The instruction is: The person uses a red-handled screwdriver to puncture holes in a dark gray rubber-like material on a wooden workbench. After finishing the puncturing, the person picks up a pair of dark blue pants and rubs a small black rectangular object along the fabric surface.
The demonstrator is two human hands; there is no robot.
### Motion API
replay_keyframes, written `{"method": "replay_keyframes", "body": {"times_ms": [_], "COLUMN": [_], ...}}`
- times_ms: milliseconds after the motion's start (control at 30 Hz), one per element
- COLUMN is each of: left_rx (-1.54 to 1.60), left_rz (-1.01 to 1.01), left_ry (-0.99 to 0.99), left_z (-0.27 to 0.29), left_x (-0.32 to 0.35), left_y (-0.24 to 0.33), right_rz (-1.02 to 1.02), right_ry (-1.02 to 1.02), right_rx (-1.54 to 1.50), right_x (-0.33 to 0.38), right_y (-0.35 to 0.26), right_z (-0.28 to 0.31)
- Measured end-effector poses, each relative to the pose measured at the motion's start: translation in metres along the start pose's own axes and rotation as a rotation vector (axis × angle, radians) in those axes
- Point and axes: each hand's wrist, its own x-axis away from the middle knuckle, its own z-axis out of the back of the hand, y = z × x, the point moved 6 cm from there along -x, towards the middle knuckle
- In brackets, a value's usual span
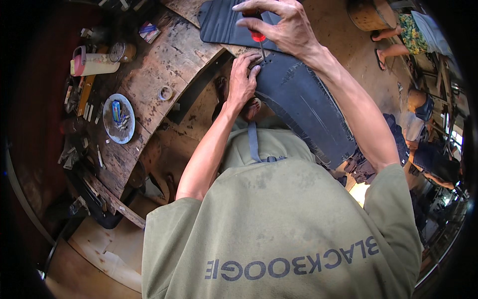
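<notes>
A screwdriver (258, 37) with a red and dark handle stands near upright, its thin shaft meeting a black panel (303, 99) close to the far end. My right hand (286, 27) is closed round the handle, thumb below and fingers curling over the top. Beside the shaft, my left hand (242, 77) grips the panel's far left edge, fingers together and thumb close to the tip. The panel is long and leather-like, with rough, frayed edges, and stretches back toward my lap. A ribbed black piece (224, 22) lies beyond it, partly behind my right hand.
At left, a worn wooden workbench (184, 55) bears a plate (124, 137) with a blue packet, a tape roll (166, 92), a pink-and-white container (94, 65) and a round tin (123, 51). Another person's legs (393, 40) and a round wooden stool (371, 14) show at far right.
</notes>
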Motion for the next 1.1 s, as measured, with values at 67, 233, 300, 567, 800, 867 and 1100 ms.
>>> {"method": "replay_keyframes", "body": {"times_ms": [67,233,300,567,800,867,1100], "left_rx": [-0.001,-0.026,-0.029,-0.074,-0.088,-0.098,-0.338], "left_rz": [0.008,0.021,-0.013,-0.070,-0.052,-0.052,-0.071], "left_ry": [-0.001,-0.025,-0.013,-0.033,-0.065,-0.064,-0.029], "left_z": [0.000,-0.003,-0.002,-0.002,-0.002,-0.002,0.001], "left_x": [0.001,0.000,-0.002,-0.003,-0.007,-0.008,-0.017], "left_y": [0.001,-0.004,-0.006,-0.004,-0.002,-0.001,0.011], "right_rz": [-0.037,-0.096,-0.060,-0.034,-0.066,0.005,-0.079], "right_ry": [-0.094,0.001,0.043,0.046,0.083,0.126,-0.021], "right_rx": [0.077,-0.011,-0.001,-0.058,0.050,0.018,0.020], "right_x": [-0.001,0.000,0.001,0.000,0.004,0.003,0.003], "right_y": [0.003,0.001,-0.002,0.013,0.012,0.005,-0.002], "right_z": [-0.005,0.000,0.001,-0.006,-0.019,-0.019,-0.029]}}
